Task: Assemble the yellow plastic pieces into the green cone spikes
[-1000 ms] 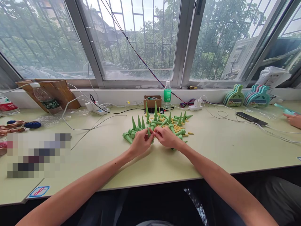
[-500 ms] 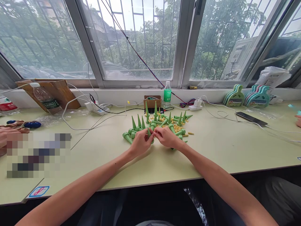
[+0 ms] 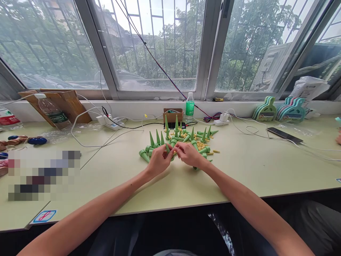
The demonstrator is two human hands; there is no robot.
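My left hand (image 3: pixel 159 160) and my right hand (image 3: pixel 189 155) meet at the middle of the pale green table (image 3: pixel 239 167), fingers pinched together. Between them they grip one green cone (image 3: pixel 167 148), its tip pointing up and to the left. My right fingertips press at the cone's base; whether they hold a small piece there is hidden. Right behind my hands lies a heap of green cones (image 3: pixel 183 137), some upright, some on their sides, mixed with small yellow pieces (image 3: pixel 200 145).
A small cardboard box (image 3: pixel 173 114) and a green-labelled bottle (image 3: pixel 189 105) stand behind the heap. Cables and a power strip (image 3: pixel 109 123) run along the back. A phone (image 3: pixel 284 134) lies at right, and another person's hand (image 3: pixel 339 137) shows at the right edge.
My hands have turned the green cone slightly, so its tip shows higher between them. The other person's hand at the right edge has drawn back further out of view.
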